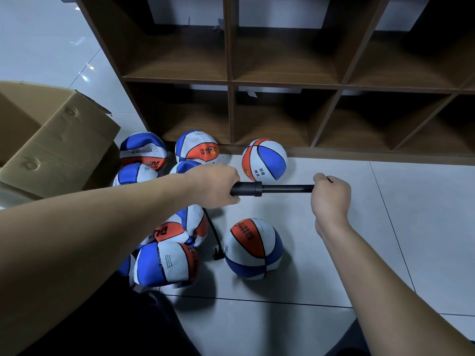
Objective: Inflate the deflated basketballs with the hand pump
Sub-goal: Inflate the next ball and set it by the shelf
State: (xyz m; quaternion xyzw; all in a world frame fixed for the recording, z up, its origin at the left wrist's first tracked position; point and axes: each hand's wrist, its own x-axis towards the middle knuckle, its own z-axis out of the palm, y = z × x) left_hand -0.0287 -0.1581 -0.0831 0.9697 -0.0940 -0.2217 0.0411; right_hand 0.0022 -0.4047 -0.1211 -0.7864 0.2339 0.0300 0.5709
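Here, a black hand pump [272, 188] is held level above the tiled floor [385, 227]: its barrel is gripped by the curled fingers of the left hand [214, 186], its rod end by the closed right hand [330, 199]. A black hose [214, 235] is seen running down to a part-filled basketball [253, 249]. Eight red, white and blue balls are counted in all. Chinese characters are printed on the round ball [264, 159] by the wooden shelf [282, 80]; a cardboard box [51, 140] is shown at left.
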